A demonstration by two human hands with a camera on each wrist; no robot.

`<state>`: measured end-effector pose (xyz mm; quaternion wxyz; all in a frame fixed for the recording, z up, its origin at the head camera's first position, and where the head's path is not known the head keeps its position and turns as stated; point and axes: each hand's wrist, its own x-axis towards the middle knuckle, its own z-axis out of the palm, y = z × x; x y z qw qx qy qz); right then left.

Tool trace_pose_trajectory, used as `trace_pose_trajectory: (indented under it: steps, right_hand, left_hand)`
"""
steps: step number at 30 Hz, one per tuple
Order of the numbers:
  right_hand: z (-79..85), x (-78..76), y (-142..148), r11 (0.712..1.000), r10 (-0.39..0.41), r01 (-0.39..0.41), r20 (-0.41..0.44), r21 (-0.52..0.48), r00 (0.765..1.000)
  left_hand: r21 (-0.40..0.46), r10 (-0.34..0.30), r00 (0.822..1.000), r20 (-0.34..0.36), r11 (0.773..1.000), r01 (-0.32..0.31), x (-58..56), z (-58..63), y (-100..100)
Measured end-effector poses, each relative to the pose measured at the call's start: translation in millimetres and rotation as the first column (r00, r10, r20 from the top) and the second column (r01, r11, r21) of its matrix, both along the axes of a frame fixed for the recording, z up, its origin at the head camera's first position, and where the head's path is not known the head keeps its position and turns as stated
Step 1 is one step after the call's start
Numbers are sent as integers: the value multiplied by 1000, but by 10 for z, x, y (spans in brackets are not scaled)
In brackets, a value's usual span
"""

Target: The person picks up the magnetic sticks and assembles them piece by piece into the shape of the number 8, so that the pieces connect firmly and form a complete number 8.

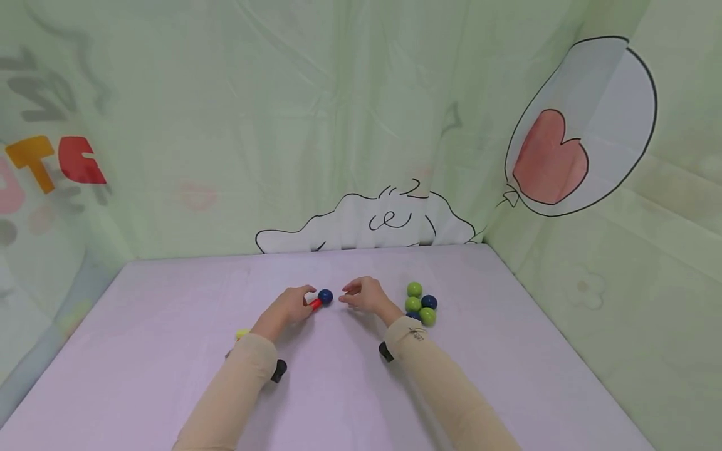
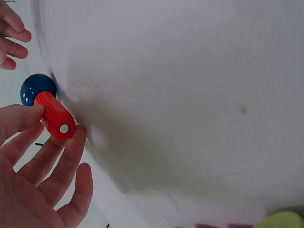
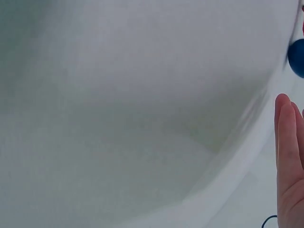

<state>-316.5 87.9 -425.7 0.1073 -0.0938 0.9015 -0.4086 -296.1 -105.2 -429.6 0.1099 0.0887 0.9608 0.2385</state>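
Note:
My left hand (image 1: 292,304) pinches a short red rod (image 1: 315,304) between thumb and fingers. A glossy dark blue ball (image 1: 325,296) sits at the rod's far end. The left wrist view shows the rod (image 2: 56,118) tilted, with a small white dot on its near end and the blue ball (image 2: 37,88) touching the other. Just right of the ball is my right hand (image 1: 365,295), holding nothing, its fingers relaxed and apart from the ball. Only part of the right hand (image 3: 289,156) enters the right wrist view, below the blue ball (image 3: 297,58).
To the right of my right hand lies a cluster of green balls (image 1: 414,289) and blue balls (image 1: 429,302), partly behind the sleeve. A yellow piece (image 1: 242,334) peeks out beside my left sleeve, mostly hidden. The pale table (image 1: 338,394) meets a curtain (image 1: 225,156) at its back edge.

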Motion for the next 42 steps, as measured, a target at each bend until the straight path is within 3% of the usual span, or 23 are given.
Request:
trace_pose_trajectory:
  steps: [17, 22, 26, 31, 35, 42]
  right_hand:
    - [258, 54, 675, 997, 4, -6, -31, -75, 1000]
    - [308, 104, 887, 998, -10, 8, -38, -57, 999]
    - [344, 157, 1012, 1000, -10, 9, -59, -30, 998]
    - [363, 232, 1144, 1000, 14, -16, -94, -17, 996]
    - [348, 284, 1271, 999, 34, -32, -139, 19, 990]
    - [311, 352, 1453, 999, 22, -17, -166, 32, 986]
  left_hand:
    - [-2, 3, 995, 99, 1000, -3, 72, 31, -76]
    - [-16, 3, 999, 44, 1000, -2, 50, 19, -66]
    - [-61, -13, 998, -63, 998, 9, 32, 33, -33]
    - [-112, -7, 984, -180, 994, -13, 34, 33, 23]
    - [-94, 20, 979, -204, 995, -40, 16, 10, 64]
    - [-61, -6, 969, -246, 998, -9, -23, -6, 93]
